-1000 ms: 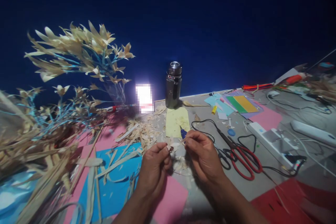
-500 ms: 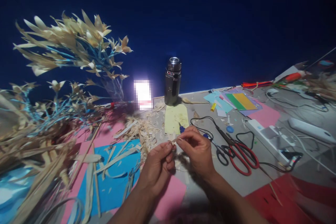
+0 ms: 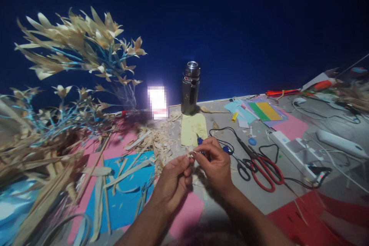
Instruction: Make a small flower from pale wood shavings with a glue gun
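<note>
Pale scrap (image 3: 190, 154), left fingers (image 3: 181, 164) pinched on it, right fingers (image 3: 206, 148) likewise

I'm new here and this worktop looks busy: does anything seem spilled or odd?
Pale shavings lie strewn in a heap left of the yellow sheet, with strips across the blue sheet, so it looks spilled, though perhaps just work litter. The bright patch beside the flask is pixelated; I can't tell what it is.

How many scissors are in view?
2 clearly: red-handled scissors and smaller black-handled scissors next to them, both right of the right hand. The blue tool partly hidden by that hand may be a third; I cannot tell.
</note>
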Tool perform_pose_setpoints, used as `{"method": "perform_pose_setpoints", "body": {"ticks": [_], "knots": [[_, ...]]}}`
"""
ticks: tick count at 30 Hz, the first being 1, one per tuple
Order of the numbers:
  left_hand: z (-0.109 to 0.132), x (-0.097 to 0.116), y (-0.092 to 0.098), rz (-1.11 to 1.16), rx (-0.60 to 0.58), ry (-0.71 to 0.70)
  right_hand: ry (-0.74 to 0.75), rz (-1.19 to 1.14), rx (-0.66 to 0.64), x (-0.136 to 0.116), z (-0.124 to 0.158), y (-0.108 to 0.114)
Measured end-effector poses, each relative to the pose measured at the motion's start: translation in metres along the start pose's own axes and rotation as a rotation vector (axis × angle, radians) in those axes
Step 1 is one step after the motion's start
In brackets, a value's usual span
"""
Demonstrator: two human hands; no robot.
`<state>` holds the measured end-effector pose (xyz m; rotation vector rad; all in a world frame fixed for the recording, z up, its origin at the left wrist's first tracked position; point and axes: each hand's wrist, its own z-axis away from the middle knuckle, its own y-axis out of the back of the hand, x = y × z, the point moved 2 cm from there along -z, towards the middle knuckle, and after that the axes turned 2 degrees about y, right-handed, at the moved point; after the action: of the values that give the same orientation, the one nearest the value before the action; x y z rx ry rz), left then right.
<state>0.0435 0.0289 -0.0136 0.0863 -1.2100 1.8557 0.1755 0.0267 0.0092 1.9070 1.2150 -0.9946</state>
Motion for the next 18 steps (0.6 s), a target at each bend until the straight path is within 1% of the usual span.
{"method": "perform_pose_setpoints", "body": {"ticks": [7,14,18], "knots": [[0.0023,-0.0011,-0.0035,-0.044,-0.033,-0.037,0.001,0.012,0.001,-0.0014,0.0037,-0.0021],[0.0012,-0.0009,-0.0005,-0.077,0.002,-0.110,0.059,0.036,-0.012,-0.0010,0.0047,-0.0009],[0.0020,-0.0016,0.0010,-0.096,-0.008,-0.129,0.082,0.049,-0.020,-0.0016,0.0044,0.0001]]}}
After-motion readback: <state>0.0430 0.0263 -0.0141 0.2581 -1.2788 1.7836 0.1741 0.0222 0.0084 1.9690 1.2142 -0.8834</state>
